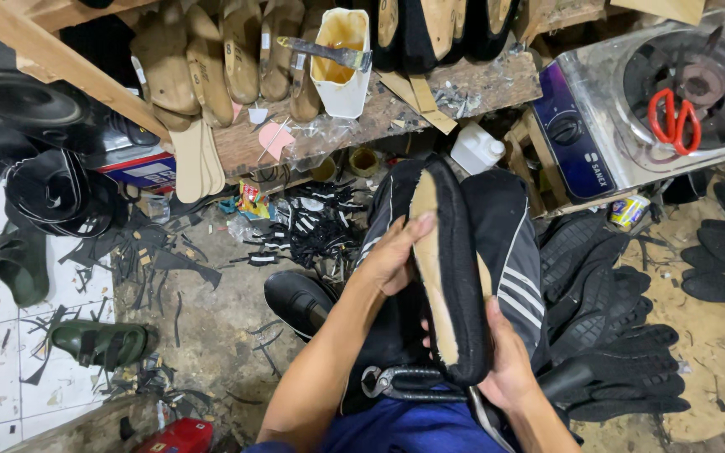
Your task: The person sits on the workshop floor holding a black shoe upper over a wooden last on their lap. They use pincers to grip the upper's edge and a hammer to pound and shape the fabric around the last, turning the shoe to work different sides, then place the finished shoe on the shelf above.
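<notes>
at the centre of the frame our left hand (392, 256) and right hand (505, 361) clasp the long black fabric shoe upper with tan insole (451, 268) by its two ends, and we judge it light, soft and bendable.

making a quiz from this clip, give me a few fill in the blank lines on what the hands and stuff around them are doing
1. Both hands grip a black shoe turned so its tan ____ faces up.
2. The left hand holds the shoe near its ____ end.
3. The scissors on the gas stove have ____ handles.
4. Pliers rest on the person's ____.

Missing: insole; far; red; lap
</notes>
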`<action>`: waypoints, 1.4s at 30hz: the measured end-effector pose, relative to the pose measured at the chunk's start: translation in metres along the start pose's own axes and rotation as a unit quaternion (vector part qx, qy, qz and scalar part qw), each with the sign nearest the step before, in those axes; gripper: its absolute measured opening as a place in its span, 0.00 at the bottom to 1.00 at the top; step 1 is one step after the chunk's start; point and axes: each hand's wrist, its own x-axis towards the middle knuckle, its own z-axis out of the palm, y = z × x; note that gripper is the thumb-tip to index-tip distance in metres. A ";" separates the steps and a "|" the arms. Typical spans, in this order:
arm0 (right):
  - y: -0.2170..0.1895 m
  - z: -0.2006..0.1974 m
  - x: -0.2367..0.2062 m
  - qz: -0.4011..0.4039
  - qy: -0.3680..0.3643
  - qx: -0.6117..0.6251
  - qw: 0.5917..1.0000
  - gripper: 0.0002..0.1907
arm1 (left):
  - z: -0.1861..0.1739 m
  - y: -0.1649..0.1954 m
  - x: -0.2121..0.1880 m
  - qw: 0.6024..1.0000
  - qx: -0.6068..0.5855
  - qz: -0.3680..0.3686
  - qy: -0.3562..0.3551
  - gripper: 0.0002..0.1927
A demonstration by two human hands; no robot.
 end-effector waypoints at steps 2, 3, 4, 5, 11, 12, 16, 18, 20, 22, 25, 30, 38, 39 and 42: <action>-0.007 -0.005 0.004 -0.100 0.120 -0.218 0.963 0.32 | 0.017 0.018 -0.012 0.989 0.058 0.099 -0.087 0.36; -0.011 -0.007 0.006 -0.150 0.178 -0.321 0.918 0.29 | 0.029 0.028 -0.022 0.977 0.088 0.148 -0.129 0.37; -0.017 -0.009 0.007 -0.191 0.189 -0.324 0.907 0.27 | 0.040 0.040 -0.034 0.941 0.214 0.230 -0.124 0.35; -0.024 -0.011 0.006 -0.234 0.199 -0.327 0.894 0.25 | 0.050 0.053 -0.047 0.883 0.335 0.307 -0.115 0.33; -0.045 -0.031 0.011 -0.395 0.229 -0.250 0.854 0.16 | 0.120 0.068 -0.072 0.607 0.624 0.487 -0.076 0.34; -0.043 -0.036 0.014 -0.402 0.227 -0.241 0.854 0.14 | 0.125 0.063 -0.068 0.568 0.648 0.500 -0.078 0.34; -0.030 -0.058 0.031 -0.318 0.264 -0.262 0.872 0.11 | 0.125 0.048 -0.047 0.561 0.696 0.436 -0.099 0.32; -0.028 -0.066 0.031 -0.315 0.258 -0.264 0.875 0.09 | 0.110 0.045 -0.048 0.603 0.671 0.421 -0.097 0.36; -0.035 -0.069 0.026 -0.331 0.274 -0.230 0.873 0.08 | 0.086 0.042 -0.059 0.609 0.634 0.472 -0.071 0.36; -0.050 -0.069 0.022 -0.373 0.281 -0.218 0.857 0.07 | 0.062 0.038 -0.073 0.594 0.635 0.495 -0.004 0.36; -0.087 -0.062 0.020 -0.454 0.254 -0.230 0.823 0.05 | 0.039 0.030 -0.081 0.662 0.600 0.438 0.100 0.33; -0.163 -0.034 0.067 -0.423 0.175 -0.351 0.817 0.03 | 0.033 0.025 -0.057 0.734 0.435 0.511 0.108 0.27; -0.210 -0.005 0.229 -0.330 0.027 -0.701 0.632 0.09 | -0.001 0.042 -0.040 0.743 0.340 0.571 0.078 0.24; -0.207 -0.007 0.246 -0.343 0.007 -0.755 0.559 0.11 | -0.007 0.043 -0.042 0.743 0.342 0.570 0.079 0.24; -0.194 -0.009 0.294 -0.328 -0.017 -0.835 0.442 0.15 | -0.020 0.048 -0.042 0.735 0.346 0.576 0.090 0.24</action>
